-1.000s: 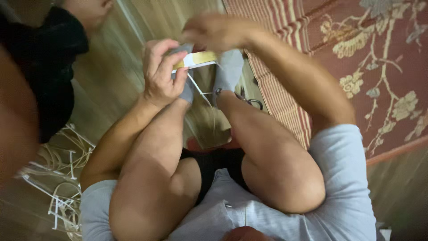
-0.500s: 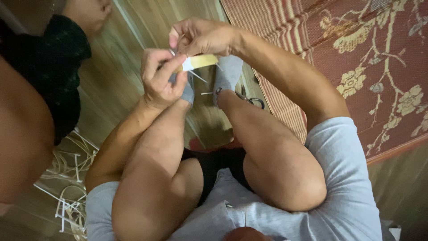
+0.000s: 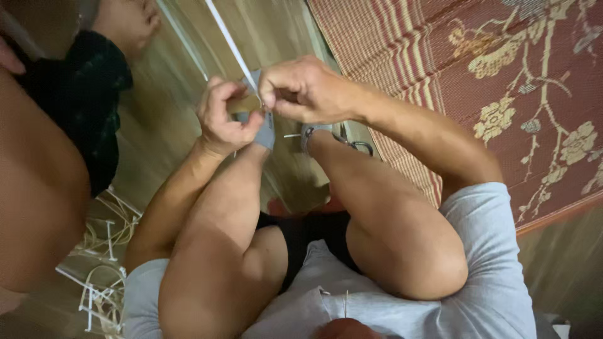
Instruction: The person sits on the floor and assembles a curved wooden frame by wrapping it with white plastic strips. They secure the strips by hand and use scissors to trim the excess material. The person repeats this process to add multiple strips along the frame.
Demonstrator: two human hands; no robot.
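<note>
Left hand [image 3: 223, 119] curls shut around a small tan piece [image 3: 244, 103]; right hand [image 3: 301, 88], touching beside it, pinches a white strip [image 3: 229, 41] rising from between them.

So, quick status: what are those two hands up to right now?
Left hand closed round a small tan piece. Right hand pinching a thin white strip beside it. Nothing between them.

- Two hands, left hand [image 3: 223, 119] and right hand [image 3: 301, 88], meeting far centre
- One white strip [image 3: 229, 41]
- One patterned mat [image 3: 502, 81], right
- One bundle of pale strips [image 3: 100, 276], near left
</note>
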